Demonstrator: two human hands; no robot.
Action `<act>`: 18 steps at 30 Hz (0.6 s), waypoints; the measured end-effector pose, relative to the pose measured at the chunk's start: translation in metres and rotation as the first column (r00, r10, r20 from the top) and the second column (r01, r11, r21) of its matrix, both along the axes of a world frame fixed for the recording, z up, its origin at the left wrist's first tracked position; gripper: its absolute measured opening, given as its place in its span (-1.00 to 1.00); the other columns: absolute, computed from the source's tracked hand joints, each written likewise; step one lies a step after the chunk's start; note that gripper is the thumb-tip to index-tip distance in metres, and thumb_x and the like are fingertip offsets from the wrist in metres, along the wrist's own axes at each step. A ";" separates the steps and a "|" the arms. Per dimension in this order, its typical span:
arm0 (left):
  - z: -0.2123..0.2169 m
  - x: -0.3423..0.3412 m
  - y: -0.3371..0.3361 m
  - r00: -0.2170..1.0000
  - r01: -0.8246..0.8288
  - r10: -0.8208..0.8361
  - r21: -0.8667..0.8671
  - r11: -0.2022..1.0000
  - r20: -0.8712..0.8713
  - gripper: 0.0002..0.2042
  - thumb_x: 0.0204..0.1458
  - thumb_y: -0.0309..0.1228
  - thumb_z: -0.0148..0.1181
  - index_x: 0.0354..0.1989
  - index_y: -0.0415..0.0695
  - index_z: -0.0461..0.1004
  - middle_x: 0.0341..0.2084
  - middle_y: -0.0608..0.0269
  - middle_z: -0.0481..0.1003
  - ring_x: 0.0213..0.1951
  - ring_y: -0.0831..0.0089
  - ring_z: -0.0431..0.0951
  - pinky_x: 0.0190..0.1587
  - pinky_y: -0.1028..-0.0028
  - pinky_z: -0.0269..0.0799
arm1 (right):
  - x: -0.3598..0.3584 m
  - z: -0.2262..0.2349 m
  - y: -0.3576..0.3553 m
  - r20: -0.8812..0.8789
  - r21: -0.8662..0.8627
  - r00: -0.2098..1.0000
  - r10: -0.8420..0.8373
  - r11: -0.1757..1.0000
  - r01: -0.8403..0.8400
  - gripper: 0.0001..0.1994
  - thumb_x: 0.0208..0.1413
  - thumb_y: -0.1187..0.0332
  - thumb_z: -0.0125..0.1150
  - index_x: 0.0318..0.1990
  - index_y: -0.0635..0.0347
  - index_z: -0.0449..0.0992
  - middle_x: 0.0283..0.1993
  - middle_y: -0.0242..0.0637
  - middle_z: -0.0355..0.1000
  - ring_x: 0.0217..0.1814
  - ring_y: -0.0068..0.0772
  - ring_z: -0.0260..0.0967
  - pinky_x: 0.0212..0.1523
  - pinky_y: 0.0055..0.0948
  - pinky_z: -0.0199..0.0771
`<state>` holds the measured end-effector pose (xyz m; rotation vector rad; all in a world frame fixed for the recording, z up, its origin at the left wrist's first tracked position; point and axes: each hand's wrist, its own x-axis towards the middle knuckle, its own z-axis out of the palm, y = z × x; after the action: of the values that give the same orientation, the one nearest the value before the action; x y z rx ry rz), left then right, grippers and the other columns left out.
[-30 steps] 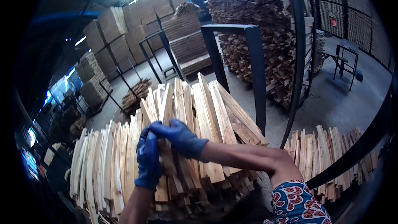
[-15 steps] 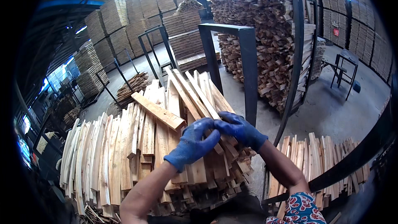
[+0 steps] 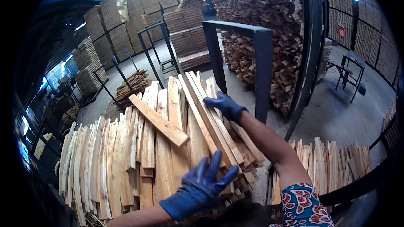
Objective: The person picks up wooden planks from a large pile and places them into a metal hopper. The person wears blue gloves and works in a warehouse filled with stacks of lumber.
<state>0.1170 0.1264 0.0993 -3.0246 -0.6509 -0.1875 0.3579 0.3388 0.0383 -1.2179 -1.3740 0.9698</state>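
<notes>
1. The fingers (image 3: 210, 170) of the left hand (image 3: 198, 189), in a blue glove, are shown spread and released; nothing is grasped, and the fingertips lie over the near ends of the wooden slats (image 3: 168, 143).
2. The right hand (image 3: 225, 106), also blue-gloved, is laid far up the stack on the long slats (image 3: 206, 113); the fingers are curled over their edge, but it cannot be told whether a slat is actually clasped.
3. The stack of slats is seen directly ahead of the person, between the two hands. Most long axes run away from the viewer, the far ends pointing up the picture.
4. One loose slat (image 3: 158, 120) is laid crosswise on top, its long axis slanting from upper left to lower right.
5. A further row of slats (image 3: 332, 168) is seen at the lower right, beyond the patterned sleeve (image 3: 303, 206).
6. A black steel frame (image 3: 263, 67) is seen just behind the stack; taller timber stacks (image 3: 261, 12) fill the background.
7. The near ends of the stack are hidden by the left forearm and the picture's dark rim; the stack's support is not visible.
</notes>
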 end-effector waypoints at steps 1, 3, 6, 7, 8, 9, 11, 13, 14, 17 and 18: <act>-0.009 0.011 0.002 0.995 0.020 -0.025 0.054 0.998 0.100 -0.16 -0.16 0.12 0.32 0.37 0.30 0.12 0.28 -0.38 -0.02 0.00 -0.16 0.41 -0.18 0.02 0.54 | -0.014 0.032 -0.013 -0.026 0.043 0.997 0.077 0.996 -0.076 -0.15 -0.04 -0.21 0.26 0.17 0.44 0.33 0.14 0.09 0.40 0.18 -0.11 0.36 0.16 -0.37 0.29; -0.019 0.017 0.012 0.989 0.068 -0.073 0.048 0.997 0.125 -0.22 -0.11 0.08 0.31 0.35 0.32 0.15 0.26 -0.36 0.02 -0.11 -0.03 0.45 -0.32 0.12 0.58 | -0.041 0.008 0.040 0.064 -0.083 0.991 -0.114 0.989 0.119 -0.51 0.08 0.00 0.10 -0.07 0.26 0.55 -0.06 0.03 0.53 -0.01 -0.04 0.48 0.06 -0.27 0.35; -0.007 0.032 0.016 0.988 0.133 -0.141 0.110 0.985 0.065 -0.33 -0.06 -0.04 0.29 0.29 0.32 0.22 0.24 -0.26 0.10 -0.23 0.11 0.48 -0.52 0.25 0.57 | 0.008 -0.015 0.090 0.504 0.214 0.824 -0.259 0.962 0.171 -0.47 0.08 -0.06 -0.02 -0.20 0.31 0.57 -0.14 0.15 0.50 -0.06 0.02 0.49 -0.03 -0.22 0.41; -0.005 0.034 0.019 0.988 0.143 -0.149 0.117 0.983 0.045 -0.36 -0.05 -0.06 0.28 0.27 0.32 0.25 0.24 -0.22 0.12 -0.25 0.12 0.49 -0.55 0.26 0.56 | 0.011 -0.008 0.093 0.417 0.154 0.857 -0.302 0.953 0.261 -0.47 0.06 -0.06 0.00 -0.22 0.31 0.58 -0.19 0.13 0.52 -0.11 0.03 0.51 -0.07 -0.20 0.43; -0.004 0.037 0.022 0.978 0.151 -0.164 0.108 0.983 0.127 -0.43 -0.11 -0.12 0.32 0.17 0.28 0.34 0.24 -0.12 0.16 -0.30 0.16 0.51 -0.55 0.29 0.56 | 0.015 -0.002 0.096 0.325 0.089 0.876 -0.357 0.934 0.347 -0.46 0.04 -0.07 0.02 -0.24 0.31 0.59 -0.24 0.12 0.54 -0.16 0.04 0.53 -0.11 -0.19 0.45; -0.004 0.035 0.027 0.988 0.105 -0.112 0.071 0.992 0.107 -0.45 -0.12 -0.14 0.32 0.13 0.27 0.36 0.24 -0.11 0.17 -0.32 0.17 0.51 -0.55 0.30 0.56 | -0.006 0.026 0.077 0.159 -0.036 0.917 -0.365 0.926 0.375 -0.46 0.03 -0.08 0.04 -0.24 0.31 0.60 -0.26 0.12 0.55 -0.17 0.04 0.54 -0.12 -0.18 0.46; 0.003 0.047 0.028 0.994 0.087 -0.089 0.031 0.996 0.065 -0.50 -0.13 -0.18 0.33 0.07 0.24 0.40 0.23 -0.09 0.20 -0.36 0.19 0.52 -0.55 0.33 0.55 | 0.000 0.044 0.078 0.235 -0.120 0.936 -0.262 0.948 0.296 -0.42 0.01 -0.14 0.08 -0.16 0.27 0.60 -0.16 0.08 0.54 -0.02 0.01 0.51 -0.01 -0.21 0.43; 0.001 0.058 0.035 0.978 0.120 -0.121 0.016 0.993 0.171 -0.54 -0.15 -0.27 0.32 0.01 0.21 0.44 0.21 -0.11 0.23 -0.37 0.20 0.52 -0.54 0.30 0.54 | 0.019 0.025 0.109 0.455 -0.070 0.871 -0.184 0.968 0.241 -0.38 0.01 -0.19 0.07 -0.09 0.25 0.58 -0.06 0.09 0.52 0.07 0.02 0.47 0.06 -0.23 0.40; 0.001 0.055 0.037 0.972 0.119 -0.118 0.003 0.993 0.204 -0.55 -0.15 -0.29 0.31 0.01 0.20 0.45 0.21 -0.11 0.23 -0.37 0.20 0.52 -0.54 0.30 0.54 | 0.020 0.018 0.113 0.665 -0.011 0.741 -0.096 0.990 0.139 -0.31 0.01 -0.23 0.07 0.04 0.22 0.52 0.06 0.08 0.46 0.14 0.05 0.41 0.15 -0.24 0.35; 0.010 0.042 0.034 0.976 0.039 0.002 -0.181 0.983 0.218 -0.52 -0.18 -0.29 0.34 0.01 0.17 0.44 0.30 -0.12 0.14 -0.27 0.05 0.51 -0.33 0.19 0.54 | 0.007 0.017 0.104 0.630 -0.005 0.762 -0.151 0.980 0.198 -0.33 0.01 -0.15 0.12 0.13 0.21 0.44 0.20 0.04 0.36 0.23 0.01 0.34 0.17 -0.19 0.36; 0.009 0.024 0.033 0.961 0.056 0.012 -0.235 0.970 0.278 -0.53 -0.18 -0.29 0.34 0.01 0.15 0.45 0.30 -0.13 0.14 -0.26 0.01 0.50 -0.30 0.16 0.54 | -0.007 0.037 0.092 0.710 -0.040 0.696 -0.110 0.980 0.196 -0.34 0.03 -0.12 0.07 0.13 0.23 0.41 0.16 0.08 0.38 0.21 0.02 0.35 0.17 -0.19 0.35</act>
<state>0.1412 0.1591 0.1080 -3.2724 -0.7039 -0.5845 0.3514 0.4309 0.0754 -1.8847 -1.7731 0.4542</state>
